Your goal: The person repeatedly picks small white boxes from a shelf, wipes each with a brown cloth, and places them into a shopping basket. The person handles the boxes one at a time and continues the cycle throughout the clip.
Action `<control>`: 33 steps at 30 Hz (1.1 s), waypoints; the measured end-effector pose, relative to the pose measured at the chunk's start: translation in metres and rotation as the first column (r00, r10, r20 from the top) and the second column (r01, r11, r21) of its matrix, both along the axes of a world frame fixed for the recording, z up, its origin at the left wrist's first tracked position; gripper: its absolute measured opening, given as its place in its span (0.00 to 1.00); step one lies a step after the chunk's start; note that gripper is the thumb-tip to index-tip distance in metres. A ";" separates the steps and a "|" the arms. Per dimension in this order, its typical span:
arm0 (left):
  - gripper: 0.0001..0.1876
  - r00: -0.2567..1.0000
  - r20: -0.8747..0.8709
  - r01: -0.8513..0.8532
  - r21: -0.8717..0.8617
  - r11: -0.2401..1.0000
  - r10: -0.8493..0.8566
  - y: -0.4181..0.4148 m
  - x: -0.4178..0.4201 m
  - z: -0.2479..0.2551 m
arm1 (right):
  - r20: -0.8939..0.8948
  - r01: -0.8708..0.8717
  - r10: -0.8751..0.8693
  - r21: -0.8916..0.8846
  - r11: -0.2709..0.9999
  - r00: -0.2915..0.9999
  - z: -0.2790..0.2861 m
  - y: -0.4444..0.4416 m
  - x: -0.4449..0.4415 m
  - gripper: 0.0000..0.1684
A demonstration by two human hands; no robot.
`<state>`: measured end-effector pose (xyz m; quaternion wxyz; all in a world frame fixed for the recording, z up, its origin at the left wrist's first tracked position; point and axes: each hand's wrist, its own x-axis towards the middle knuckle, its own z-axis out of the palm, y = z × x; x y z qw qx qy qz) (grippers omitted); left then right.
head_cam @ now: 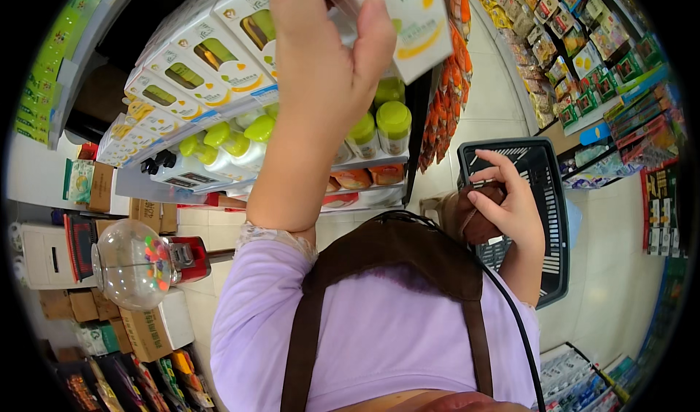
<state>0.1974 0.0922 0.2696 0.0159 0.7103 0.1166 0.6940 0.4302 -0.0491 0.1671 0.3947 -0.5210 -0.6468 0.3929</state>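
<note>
My left hand [333, 45] reaches up to the top of the view and grips a white printed carton [421, 34] with its thumb along the near side. Rows of similar white cartons [197, 64], with cut-out windows showing green contents, stand on the shelf just left of it. Over a dark grey plastic shopping basket [558, 220], my right hand [508, 209] has its fingers apart and holds nothing. My forearm crosses the basket; whether it bears the basket is hidden.
Below the cartons, a shelf holds green-capped bottles [394, 127]. Orange packets [445, 100] hang at its end. Across the aisle is a rack of bagged snacks [563, 40]. A gumball machine [134, 264] and cardboard boxes [145, 332] stand at the left.
</note>
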 end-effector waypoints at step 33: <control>0.26 0.627 0.426 0.483 -0.870 -0.105 -0.652 -0.057 0.026 -0.141 | -0.625 0.094 -0.169 -0.152 0.984 0.762 -0.028 -0.005 0.034 0.31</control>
